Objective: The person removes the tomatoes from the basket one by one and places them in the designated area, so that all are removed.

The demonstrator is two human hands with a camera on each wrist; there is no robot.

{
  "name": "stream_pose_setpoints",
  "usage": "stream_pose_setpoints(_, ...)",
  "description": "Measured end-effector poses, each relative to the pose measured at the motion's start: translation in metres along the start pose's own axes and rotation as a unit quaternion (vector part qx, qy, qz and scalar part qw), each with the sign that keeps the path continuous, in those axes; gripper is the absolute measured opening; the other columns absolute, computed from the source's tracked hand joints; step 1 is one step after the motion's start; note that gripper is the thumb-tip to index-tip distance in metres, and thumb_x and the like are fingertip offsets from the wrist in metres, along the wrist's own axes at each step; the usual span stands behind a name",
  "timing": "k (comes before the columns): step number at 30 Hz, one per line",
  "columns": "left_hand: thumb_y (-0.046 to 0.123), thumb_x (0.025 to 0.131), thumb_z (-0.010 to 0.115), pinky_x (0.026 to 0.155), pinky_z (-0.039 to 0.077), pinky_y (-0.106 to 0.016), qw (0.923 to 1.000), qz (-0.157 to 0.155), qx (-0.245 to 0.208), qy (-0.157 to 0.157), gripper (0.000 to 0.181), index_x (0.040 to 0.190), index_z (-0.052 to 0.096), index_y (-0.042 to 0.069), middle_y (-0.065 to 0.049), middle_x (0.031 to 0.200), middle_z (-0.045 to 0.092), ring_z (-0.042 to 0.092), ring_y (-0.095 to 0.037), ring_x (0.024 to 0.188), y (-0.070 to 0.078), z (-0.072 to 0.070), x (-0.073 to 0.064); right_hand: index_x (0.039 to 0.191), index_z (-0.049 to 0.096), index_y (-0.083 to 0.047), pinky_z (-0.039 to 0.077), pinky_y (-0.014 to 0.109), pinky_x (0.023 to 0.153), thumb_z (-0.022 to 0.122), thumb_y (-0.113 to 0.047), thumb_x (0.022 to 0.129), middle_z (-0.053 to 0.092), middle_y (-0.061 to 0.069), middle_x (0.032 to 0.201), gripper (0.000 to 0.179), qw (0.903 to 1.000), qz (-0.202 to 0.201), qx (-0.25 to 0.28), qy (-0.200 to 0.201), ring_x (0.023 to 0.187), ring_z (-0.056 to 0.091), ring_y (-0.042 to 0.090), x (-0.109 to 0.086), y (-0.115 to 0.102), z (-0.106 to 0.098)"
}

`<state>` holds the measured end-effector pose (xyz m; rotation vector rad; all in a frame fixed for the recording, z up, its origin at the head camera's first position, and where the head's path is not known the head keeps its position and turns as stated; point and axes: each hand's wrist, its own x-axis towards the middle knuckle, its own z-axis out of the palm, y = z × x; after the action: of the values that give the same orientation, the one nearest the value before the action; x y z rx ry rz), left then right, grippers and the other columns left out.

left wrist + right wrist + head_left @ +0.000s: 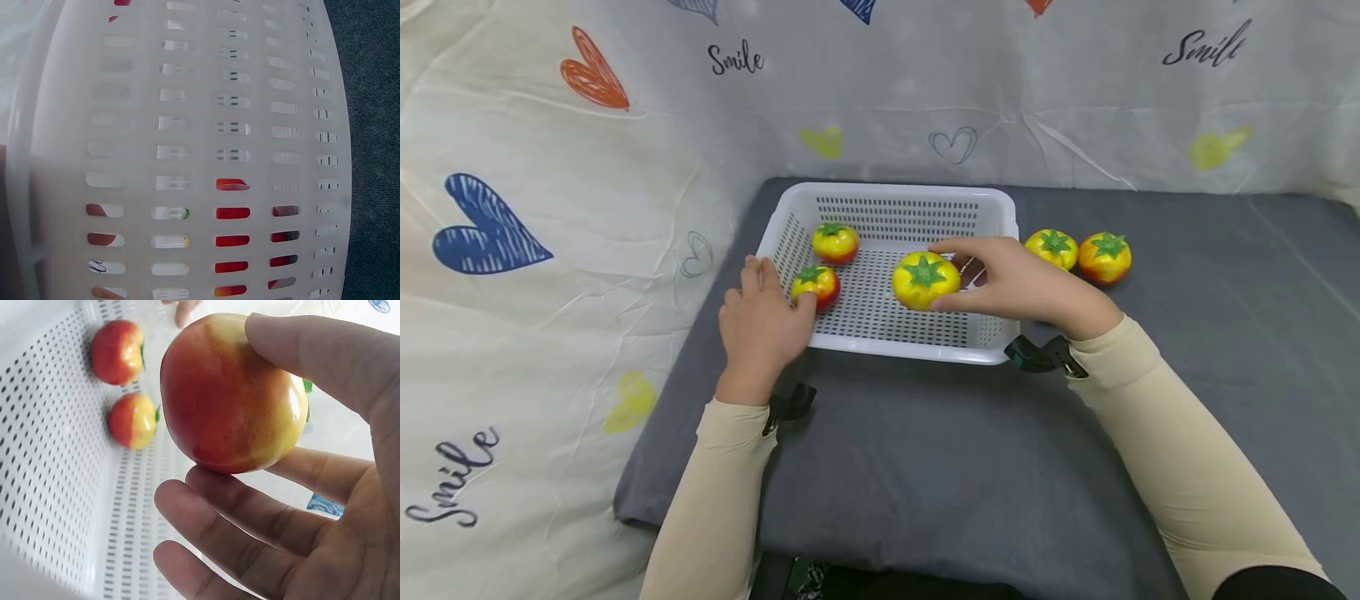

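A white plastic basket with slotted walls stands on the dark cloth. My left hand holds its left rim, thumb on the inner side; the left wrist view looks at the slotted outer wall. Between the right hand's thumb and fingers is a yellow and red tomato with a green star-shaped top, held over the basket. From below, the right wrist view shows this tomato's red side. Inside, at the left end, lie two more tomatoes, one farther back and one by my left thumb.
Right of the basket, two similar tomatoes lie side by side on the cloth, a yellower one and a redder one. A pale sheet printed with hearts and words hangs behind and along the left side.
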<state>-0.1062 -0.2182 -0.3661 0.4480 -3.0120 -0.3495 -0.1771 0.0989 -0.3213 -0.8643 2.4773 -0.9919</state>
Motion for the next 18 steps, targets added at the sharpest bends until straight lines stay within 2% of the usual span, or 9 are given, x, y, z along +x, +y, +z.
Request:
stream_pose_setpoints(7, 0.045, 0.099, 0.044, 0.106, 0.035, -0.066, 1.0, 0.004, 0.002, -0.002, 0.083, 0.163, 0.026, -0.005, -0.028, 0.17, 0.021, 0.043, -0.055, 0.121, 0.0, -0.001, 0.001, 0.15, 0.058, -0.02, 0.055, 0.044, 0.097, 0.086, -0.041, 0.086, 0.069, 0.001, 0.123, 0.072, 0.9997, 0.017, 0.007, 0.012, 0.107, 0.065, 0.022, -0.014, 0.007, -0.007)
stream_pose_setpoints(12, 0.045, 0.099, 0.044, 0.106, 0.035, -0.066, 1.0, 0.006, -0.002, -0.004, 0.083, 0.163, 0.026, -0.005, -0.027, 0.17, 0.021, 0.043, -0.055, 0.12, 0.0, 0.0, 0.002, 0.149, 0.058, -0.018, 0.055, 0.043, 0.096, 0.086, -0.034, 0.087, 0.07, 0.001, 0.122, 0.07, 0.9994, 0.018, 0.02, 0.022, 0.107, 0.065, 0.022, -0.026, 0.011, -0.013)
stream_pose_setpoints(18, 0.045, 0.099, 0.045, 0.106, 0.035, -0.066, 1.0, 0.004, -0.003, 0.001, 0.083, 0.163, 0.027, -0.005, -0.028, 0.17, 0.021, 0.044, -0.055, 0.119, 0.0, 0.0, 0.0, 0.15, 0.057, -0.015, 0.054, 0.041, 0.091, 0.086, -0.034, 0.088, 0.07, 0.005, 0.123, 0.071, 0.9993, 0.014, 0.006, 0.035, 0.101, 0.066, 0.021, -0.036, 0.017, -0.016)
